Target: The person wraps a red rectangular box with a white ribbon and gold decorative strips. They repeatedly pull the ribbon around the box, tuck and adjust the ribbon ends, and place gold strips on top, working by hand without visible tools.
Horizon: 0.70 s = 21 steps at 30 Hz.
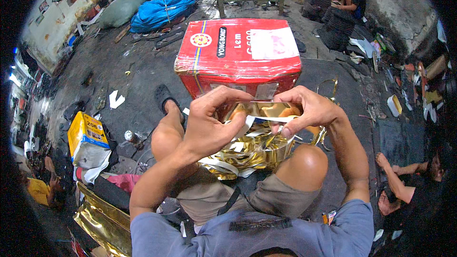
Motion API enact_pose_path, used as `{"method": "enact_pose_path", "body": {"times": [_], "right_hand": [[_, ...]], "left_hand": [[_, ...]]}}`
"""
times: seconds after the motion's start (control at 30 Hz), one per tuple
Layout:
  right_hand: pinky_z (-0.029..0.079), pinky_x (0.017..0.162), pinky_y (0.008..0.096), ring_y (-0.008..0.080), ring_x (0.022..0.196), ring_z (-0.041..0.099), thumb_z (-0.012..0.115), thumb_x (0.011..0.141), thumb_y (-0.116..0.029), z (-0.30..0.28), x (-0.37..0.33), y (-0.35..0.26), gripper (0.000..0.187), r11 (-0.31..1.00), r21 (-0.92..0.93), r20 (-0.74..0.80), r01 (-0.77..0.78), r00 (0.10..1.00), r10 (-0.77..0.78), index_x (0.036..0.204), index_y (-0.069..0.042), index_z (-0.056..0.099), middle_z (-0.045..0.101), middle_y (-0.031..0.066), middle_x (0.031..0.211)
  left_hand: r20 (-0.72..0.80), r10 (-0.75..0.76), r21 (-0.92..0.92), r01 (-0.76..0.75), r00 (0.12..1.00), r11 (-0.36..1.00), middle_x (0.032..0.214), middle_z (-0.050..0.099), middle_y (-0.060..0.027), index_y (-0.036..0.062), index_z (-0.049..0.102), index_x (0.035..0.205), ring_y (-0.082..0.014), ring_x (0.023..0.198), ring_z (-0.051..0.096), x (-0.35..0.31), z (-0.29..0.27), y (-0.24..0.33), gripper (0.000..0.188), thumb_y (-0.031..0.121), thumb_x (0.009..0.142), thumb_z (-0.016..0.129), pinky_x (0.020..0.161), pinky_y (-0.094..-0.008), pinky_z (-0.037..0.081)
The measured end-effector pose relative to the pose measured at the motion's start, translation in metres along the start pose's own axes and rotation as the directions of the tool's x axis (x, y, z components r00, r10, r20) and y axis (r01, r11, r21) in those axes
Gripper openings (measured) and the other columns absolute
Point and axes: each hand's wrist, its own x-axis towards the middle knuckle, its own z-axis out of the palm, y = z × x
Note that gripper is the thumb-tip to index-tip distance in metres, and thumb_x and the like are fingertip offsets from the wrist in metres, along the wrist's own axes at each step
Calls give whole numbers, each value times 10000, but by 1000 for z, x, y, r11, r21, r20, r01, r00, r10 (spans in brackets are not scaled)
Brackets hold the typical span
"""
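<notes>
A strip of shiny gold foil (266, 110) is pinched at its two ends, left hand (209, 123) closed on one end with thumb and fingers, right hand (304, 112) gripping the other, and it's held stretched just in front of a big red carton (238, 52) on the dark floor (143, 85). Right under the hands, between the knees, a messy heap of gold and white foil scraps (247, 154) is piled up, and a yellow bag (88, 138) is seen off toward the floor's left side.

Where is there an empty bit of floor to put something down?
Bare dark floor lies left of the red box, short of the blue bundle. It is crowded between the knees, where gold foil strips pile under both hands, and around the yellow can.
</notes>
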Motion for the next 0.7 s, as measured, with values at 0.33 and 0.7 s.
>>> {"method": "enact_pose_path", "body": {"times": [0.33,0.7], "right_hand": [[538,739,268,79,826,686,816,902,-109,4,-36,-3,234,999,-8,-161,-42,986,40,1059,-12,671,735,31,883],[525,598,343,171,646,683,964,693,-467,18,-35,-70,590,672,-736,-82,80,975,-206,1011,-70,665,670,26,715]], "left_hand": [[582,-406,625,-68,705,778,1377,605,-259,57,669,1350,-451,1251,608,-6,-23,16,691,226,705,849,1124,-522,441],[521,-263,-66,346,812,936,1044,711,-13,6,699,1168,-90,983,649,24,-43,-6,425,50,780,868,857,-277,545]]}}
